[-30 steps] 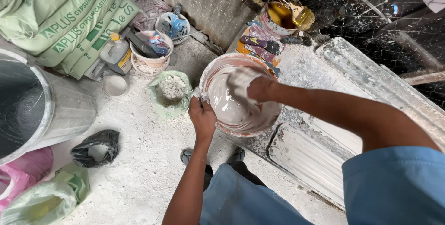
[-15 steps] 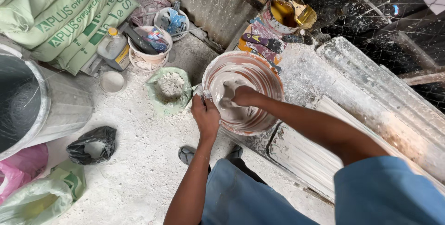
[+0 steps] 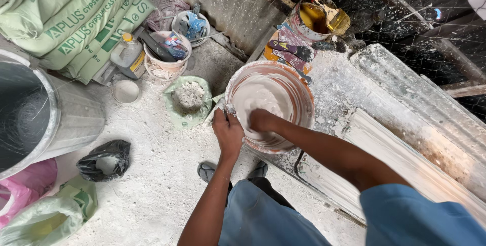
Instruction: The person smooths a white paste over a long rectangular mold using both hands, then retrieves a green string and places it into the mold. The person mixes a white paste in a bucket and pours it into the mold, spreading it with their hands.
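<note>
Plaster-white slurry fills the bowl (image 3: 271, 105) where I see my left hand (image 3: 228, 130) clamped on its near-left rim, right hand (image 3: 262, 120) sunk inside, grip hidden.

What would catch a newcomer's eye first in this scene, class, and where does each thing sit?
At the centre, a round bowl of pale wet plaster stands out: the left hand grips its near rim while the right hand is sunk in the mix. Stacked green sacks fill the top left corner, and a large metal drum stands at the left edge.
</note>
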